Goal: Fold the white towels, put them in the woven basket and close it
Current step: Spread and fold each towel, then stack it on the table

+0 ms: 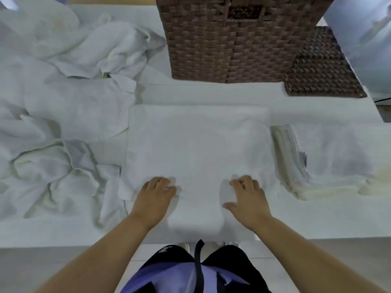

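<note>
- Towel you're working on lies flat, on your side of the woven basket.
- Your left hand and right hand rest on the towel's edge farthest from the basket. Fingers are bent down onto the cloth; can't tell whether they pinch or just press.
- Crumpled towels: left of the basket.
- Folded stack: front-right of the basket, just beside your towel.
- Lid: flat, just right of the basket.
</note>
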Tool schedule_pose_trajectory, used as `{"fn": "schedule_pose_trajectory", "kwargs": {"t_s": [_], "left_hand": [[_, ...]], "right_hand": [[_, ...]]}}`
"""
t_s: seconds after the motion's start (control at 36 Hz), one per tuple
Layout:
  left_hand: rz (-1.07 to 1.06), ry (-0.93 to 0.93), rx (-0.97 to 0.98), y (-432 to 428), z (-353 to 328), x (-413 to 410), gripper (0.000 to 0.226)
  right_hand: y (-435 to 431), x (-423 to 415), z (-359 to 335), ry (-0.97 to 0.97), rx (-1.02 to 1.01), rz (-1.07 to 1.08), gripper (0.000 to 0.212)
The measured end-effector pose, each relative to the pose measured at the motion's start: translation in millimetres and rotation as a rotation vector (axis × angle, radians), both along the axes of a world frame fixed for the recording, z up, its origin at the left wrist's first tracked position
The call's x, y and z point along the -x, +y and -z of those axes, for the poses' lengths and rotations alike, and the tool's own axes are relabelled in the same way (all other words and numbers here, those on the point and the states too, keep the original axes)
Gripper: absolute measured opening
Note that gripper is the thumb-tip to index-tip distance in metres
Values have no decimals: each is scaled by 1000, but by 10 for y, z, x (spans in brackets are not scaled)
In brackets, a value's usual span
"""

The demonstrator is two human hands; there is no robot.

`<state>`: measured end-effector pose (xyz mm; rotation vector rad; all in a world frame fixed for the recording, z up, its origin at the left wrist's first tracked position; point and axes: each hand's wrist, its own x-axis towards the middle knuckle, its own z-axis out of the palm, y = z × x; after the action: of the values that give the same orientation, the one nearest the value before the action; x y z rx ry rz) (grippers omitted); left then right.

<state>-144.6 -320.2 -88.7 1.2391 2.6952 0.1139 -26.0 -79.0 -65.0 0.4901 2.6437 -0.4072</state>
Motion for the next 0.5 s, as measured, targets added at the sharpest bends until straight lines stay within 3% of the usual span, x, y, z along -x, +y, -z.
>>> {"fn": "schedule_pose_trajectory", "kwargs": {"t_s": [0.08, 0.25, 0.31, 0.5], "left_hand": [[25, 24, 4, -6, 13, 34, 28], [-195, -139, -66, 100, -99, 193, 29], [-177, -155, -26, 98, -105, 233, 29], [-23, -190, 194, 69, -156, 291, 49]], "right_hand": [[-74, 62, 7, 7, -22, -50, 62], [-176, 144, 54, 65, -105, -62, 49], [-131, 167, 58, 85, -117, -67, 35], [285, 222, -19, 79, -73, 32, 25]]}}
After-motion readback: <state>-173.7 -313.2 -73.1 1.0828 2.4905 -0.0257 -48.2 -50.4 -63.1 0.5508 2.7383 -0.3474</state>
